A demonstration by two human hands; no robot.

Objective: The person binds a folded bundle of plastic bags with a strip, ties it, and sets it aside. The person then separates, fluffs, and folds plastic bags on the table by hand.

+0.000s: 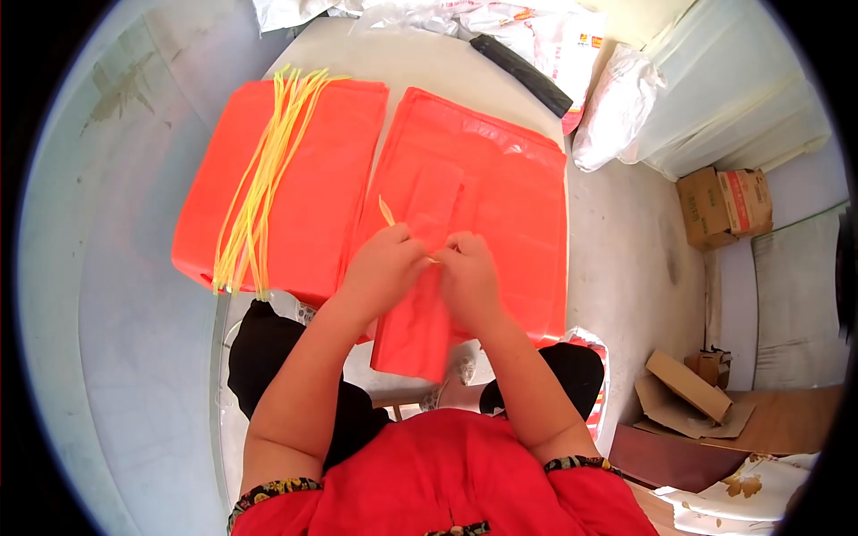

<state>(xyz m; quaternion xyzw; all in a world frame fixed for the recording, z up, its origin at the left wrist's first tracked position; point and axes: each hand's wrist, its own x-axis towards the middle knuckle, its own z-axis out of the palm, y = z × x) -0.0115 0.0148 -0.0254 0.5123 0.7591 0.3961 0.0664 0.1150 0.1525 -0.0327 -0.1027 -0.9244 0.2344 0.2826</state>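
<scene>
My left hand (386, 266) and my right hand (469, 275) are closed close together, pinching a thin yellow strip (386, 211) around a folded red plastic sheet (413, 332). One strip end sticks up beside my left hand. The folded sheet's lower end hangs past the table edge towards me. Under my hands lies a stack of flat red sheets (523, 205). To its left is a second red stack (335, 152), with a bundle of long yellow strips (277, 161) lying across it.
A black roll (521, 74) and white printed bags (509, 31) lie at the table's far end. A white wrapped bundle (617, 107) is beside them. Cardboard boxes (715, 210) stand at the right; an opened carton (688, 393) rests on a brown surface (795, 420).
</scene>
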